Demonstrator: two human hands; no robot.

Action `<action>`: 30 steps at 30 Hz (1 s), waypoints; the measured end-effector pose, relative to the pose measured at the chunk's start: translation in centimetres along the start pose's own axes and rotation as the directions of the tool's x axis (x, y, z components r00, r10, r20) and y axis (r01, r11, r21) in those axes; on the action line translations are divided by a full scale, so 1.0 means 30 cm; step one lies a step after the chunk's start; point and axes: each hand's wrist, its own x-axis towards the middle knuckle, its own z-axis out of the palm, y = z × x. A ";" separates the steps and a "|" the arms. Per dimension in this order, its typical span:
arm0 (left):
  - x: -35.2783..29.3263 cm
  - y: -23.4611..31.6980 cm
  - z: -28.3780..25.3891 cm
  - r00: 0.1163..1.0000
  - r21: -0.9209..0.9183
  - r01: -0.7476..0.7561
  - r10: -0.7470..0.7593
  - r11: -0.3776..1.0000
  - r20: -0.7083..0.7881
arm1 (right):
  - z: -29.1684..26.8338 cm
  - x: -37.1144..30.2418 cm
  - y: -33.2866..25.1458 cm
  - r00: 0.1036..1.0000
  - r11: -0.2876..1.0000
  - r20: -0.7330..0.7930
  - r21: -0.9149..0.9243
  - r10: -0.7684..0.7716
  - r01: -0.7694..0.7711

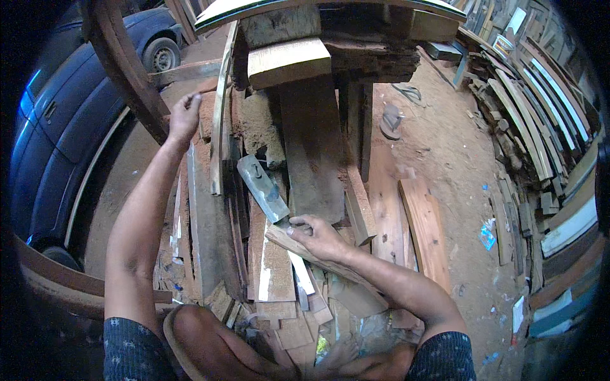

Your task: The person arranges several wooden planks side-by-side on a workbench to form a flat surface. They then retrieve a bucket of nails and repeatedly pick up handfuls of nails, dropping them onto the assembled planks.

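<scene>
My right hand point(311, 236) is closed over the upper end of a rough wooden board point(356, 277), which slants down to the right under my forearm. Just beyond its fingertips rests a grey-blue oblong block point(264, 190) with a small dark hooked part on top; its exact kind is unclear. My left hand point(185, 115) is raised at the far left, its fingers curled, beside a dark curved post point(124, 70) and a thin upright wooden slat point(222, 114). Whether anything sits inside those fingers is hidden.
Ahead stands a heavy timber bench point(311, 140) with a pale wood block point(289, 62) on it. Offcuts point(295, 330) lie around my feet. Reddish planks point(426, 228), a sandal point(391, 122) and stacked boards point(527, 120) are at right; a blue car point(70, 120) stands at left.
</scene>
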 end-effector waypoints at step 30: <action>0.170 0.861 -0.113 0.655 -0.689 0.682 -0.624 0.246 0.425 | -1.458 0.227 -0.992 0.677 0.924 -0.629 0.295 0.381 -0.245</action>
